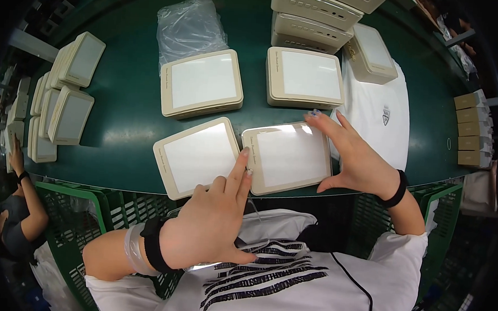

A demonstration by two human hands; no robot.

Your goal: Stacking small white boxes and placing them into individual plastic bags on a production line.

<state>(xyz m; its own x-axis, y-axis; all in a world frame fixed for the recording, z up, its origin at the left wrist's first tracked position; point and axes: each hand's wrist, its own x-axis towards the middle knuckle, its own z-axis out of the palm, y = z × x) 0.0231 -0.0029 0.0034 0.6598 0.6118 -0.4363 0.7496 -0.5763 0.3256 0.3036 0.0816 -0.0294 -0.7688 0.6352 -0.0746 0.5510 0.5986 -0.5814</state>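
Observation:
Two beige-framed rectangular panels with white faces lie side by side at the table's near edge. My left hand (215,215) has its fingers stretched out, the tips resting at the inner edges of the left panel (196,157) and the right panel (288,157). A glossy clear layer shows glare over the right panel. My right hand (359,155) is spread around that panel's right end, a fingertip at its far edge and the thumb by its near corner. Behind them sit a beige box-shaped device (202,82) and another beige device (305,77), both with white tops.
Beige devices with ports are stacked (312,23) at the back. A clear plastic bag (191,26) lies at back left, and white cloth (377,117) to the right under another device (372,52). More devices (71,107) stand at far left, near a co-worker's arm (30,200). Green crates (74,219) flank me.

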